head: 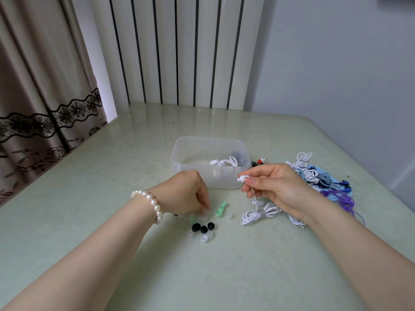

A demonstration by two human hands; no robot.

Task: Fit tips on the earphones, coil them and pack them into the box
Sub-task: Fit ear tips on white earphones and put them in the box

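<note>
One white coiled set (pixel 224 162) already lay in the clear box (pixel 179 153); a heap of tangled earphones (pixel 314 176) waited just right of it, so most of the job looked left. Right hand (pixel 276 187) pinched a bare white earbud (pixel 242 178), its bundled cable (pixel 258 215) resting on the table (pixel 112 176). Left hand (pixel 186 194) reached fingers-down into the loose tips (pixel 203 228), apparently pinching a clear one; grip uncertain.

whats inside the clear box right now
The clear box holds one coiled set of white earphones at its right side. Its frosted front wall blurs anything lying lower down.
</note>
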